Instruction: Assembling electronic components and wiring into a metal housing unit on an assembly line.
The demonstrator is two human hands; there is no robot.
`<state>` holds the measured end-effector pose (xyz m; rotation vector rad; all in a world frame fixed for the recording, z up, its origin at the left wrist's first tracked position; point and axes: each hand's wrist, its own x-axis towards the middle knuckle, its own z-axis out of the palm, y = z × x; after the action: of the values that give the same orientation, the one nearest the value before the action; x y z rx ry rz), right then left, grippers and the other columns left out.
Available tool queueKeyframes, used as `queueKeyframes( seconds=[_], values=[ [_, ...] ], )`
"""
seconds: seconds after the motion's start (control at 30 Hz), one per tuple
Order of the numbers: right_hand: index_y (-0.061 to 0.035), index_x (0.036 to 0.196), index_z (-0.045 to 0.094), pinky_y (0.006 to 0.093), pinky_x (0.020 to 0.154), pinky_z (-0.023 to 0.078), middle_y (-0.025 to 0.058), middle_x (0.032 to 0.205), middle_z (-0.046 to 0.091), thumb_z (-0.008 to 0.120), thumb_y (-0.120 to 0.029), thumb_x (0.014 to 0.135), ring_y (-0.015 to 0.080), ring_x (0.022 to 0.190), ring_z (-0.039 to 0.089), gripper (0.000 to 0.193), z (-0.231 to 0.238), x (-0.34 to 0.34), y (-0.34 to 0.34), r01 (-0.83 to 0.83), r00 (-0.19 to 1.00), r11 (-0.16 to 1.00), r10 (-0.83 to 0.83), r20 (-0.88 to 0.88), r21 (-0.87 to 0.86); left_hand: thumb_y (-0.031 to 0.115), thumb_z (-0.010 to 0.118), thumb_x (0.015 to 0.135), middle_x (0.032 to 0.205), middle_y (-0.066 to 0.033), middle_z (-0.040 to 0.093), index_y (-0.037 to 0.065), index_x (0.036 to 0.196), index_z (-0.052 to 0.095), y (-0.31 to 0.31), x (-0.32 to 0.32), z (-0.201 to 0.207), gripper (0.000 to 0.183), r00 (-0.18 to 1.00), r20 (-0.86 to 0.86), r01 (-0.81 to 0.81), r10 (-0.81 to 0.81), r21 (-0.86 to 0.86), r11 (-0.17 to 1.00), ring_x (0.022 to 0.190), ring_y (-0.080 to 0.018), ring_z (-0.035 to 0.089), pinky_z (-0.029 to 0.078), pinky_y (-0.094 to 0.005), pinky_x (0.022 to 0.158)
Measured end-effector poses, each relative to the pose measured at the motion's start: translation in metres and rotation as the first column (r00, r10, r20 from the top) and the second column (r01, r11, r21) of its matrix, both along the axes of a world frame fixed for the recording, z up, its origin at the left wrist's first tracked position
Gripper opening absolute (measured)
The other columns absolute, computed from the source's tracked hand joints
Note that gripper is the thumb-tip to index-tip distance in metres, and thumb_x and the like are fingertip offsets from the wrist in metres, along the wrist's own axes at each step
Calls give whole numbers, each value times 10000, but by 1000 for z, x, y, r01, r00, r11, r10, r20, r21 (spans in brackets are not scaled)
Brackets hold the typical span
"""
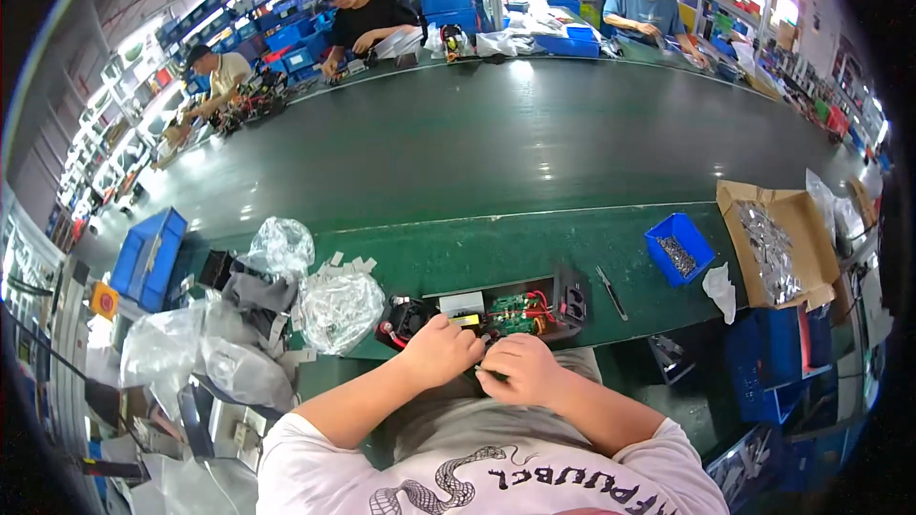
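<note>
An opened electronic device with a dark housing (571, 293) lies at the near edge of the green bench. Inside it show a green circuit board (510, 311), red wires and a silver-grey block (462, 304). A black fan-like end part (412, 315) sits at its left. My left hand (444, 351) is closed at the device's near side, fingers curled. Close beside it my right hand (518, 367) is closed too, thumb and fingers pinched together. Whatever the fingers grip is too small and hidden to make out.
Right of the device lie tweezers (613, 293), a blue bin of small screws (678, 250) and a cardboard box (828, 272) of metal parts. Plastic bags (341, 313) and a blue tray (149, 259) crowd the left. Across a wide dark belt (458, 143), several people work.
</note>
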<state>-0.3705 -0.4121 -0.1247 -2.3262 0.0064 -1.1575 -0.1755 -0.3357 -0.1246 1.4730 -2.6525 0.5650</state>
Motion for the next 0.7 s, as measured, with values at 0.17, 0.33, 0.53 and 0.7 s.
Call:
queueKeyframes(
  seconds=[0.17, 0.33, 0.53, 0.7],
  values=[
    [-91, 726, 600, 423, 593, 471, 80, 709, 603, 726, -133, 756, 302, 638, 598, 136, -4, 10, -12, 154, 977, 985, -163, -134, -72, 315, 649, 816, 754, 0, 557, 168, 808, 566, 13, -6, -7, 169, 966, -168, -200, 199, 8, 980, 723, -190, 592, 390, -370, 702],
    [-48, 731, 612, 434, 601, 458, 142, 726, 601, 716, -68, 751, 351, 658, 587, 108, -2, 3, -33, 261, 945, 965, -253, -209, 11, 290, 762, 751, 891, -45, 556, 144, 1019, 640, 47, -5, 3, 328, 854, -461, -378, 241, -230, 897, 916, -261, 564, 423, -416, 803],
    [-17, 735, 583, 386, 566, 441, 131, 716, 586, 718, -12, 729, 319, 618, 566, 136, 2, 20, -39, 164, 944, 983, -134, -301, 79, 113, 604, 916, 1301, -193, 479, -46, 1328, 429, 70, 51, -38, 475, 59, -989, -714, 134, 52, 698, 1184, -302, 496, 390, -464, 1044],
    [-38, 687, 520, 345, 460, 369, 84, 637, 505, 658, -7, 667, 241, 498, 467, 144, -14, 5, -41, -1, 987, 999, 7, -161, 38, 73, 655, 904, 1301, -118, 546, -67, 1439, 378, 48, 51, -8, 619, -817, -404, -70, 412, 778, 624, 1181, -197, 530, 403, -363, 1053]
  ],
)
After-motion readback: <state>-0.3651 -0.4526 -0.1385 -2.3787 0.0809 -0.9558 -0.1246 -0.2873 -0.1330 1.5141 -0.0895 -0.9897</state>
